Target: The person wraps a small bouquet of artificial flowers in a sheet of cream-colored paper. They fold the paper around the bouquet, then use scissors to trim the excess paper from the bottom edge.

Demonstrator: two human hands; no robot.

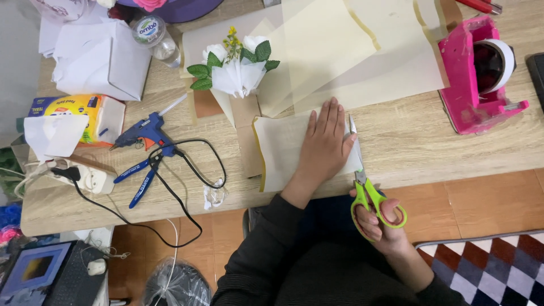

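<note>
My left hand point(324, 144) presses flat, fingers together, on a thin cream sheet point(283, 153) at the wood-grain table's point(408, 141) near edge, while my right hand point(381, 220) grips lime-handled scissors point(368, 192) cutting its right side, a yellow tissue pack point(76, 116) far left.

The person wears a dark charcoal, long-sleeved knit top. Its left sleeve point(258, 249) runs thick and softly creased down the forearm and ends in a plain cuff just behind the bare left hand point(324, 144). The right sleeve point(447, 292) is the same dark fabric, seen only as a narrow edge well back from the bare right hand point(381, 222). No rings, watch or gloves show.
</note>
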